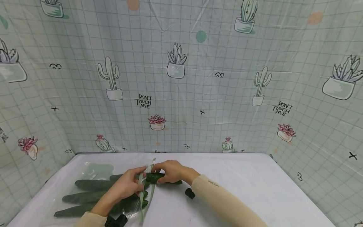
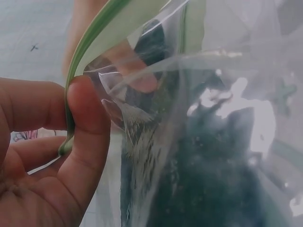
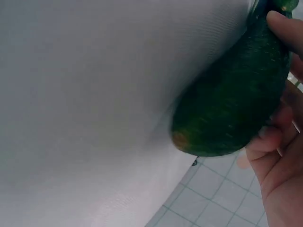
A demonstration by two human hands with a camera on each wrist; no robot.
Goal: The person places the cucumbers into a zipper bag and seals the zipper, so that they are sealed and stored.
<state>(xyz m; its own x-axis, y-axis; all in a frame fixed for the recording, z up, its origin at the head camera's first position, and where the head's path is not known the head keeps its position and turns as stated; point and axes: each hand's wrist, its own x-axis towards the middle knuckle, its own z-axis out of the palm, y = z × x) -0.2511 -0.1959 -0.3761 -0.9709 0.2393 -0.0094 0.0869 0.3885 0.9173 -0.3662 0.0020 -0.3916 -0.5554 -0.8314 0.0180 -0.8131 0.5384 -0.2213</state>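
Note:
A clear plastic zip bag (image 1: pixel 85 173) with green strips (image 1: pixel 152 195) along its mouth lies flat on the left half of the table. Several dark green cucumbers (image 1: pixel 82 197) lie side by side inside it. My left hand (image 1: pixel 127 186) pinches the bag's green-edged mouth between thumb and fingers, as the left wrist view shows up close. At the opening, my right hand (image 1: pixel 173 170) grips another cucumber (image 3: pixel 227 104) from above. One end of that cucumber is inside the bag mouth and the other sticks out to the right. The left hand and forearm hide part of the bagged cucumbers.
A white-covered table (image 1: pixel 241 189) extends to the right of the hands. Behind and at both sides hangs a gridded curtain (image 1: pixel 198 94) printed with potted cacti. Black wrist devices (image 1: pixel 190 193) sit on both forearms, beside the beige sleeves.

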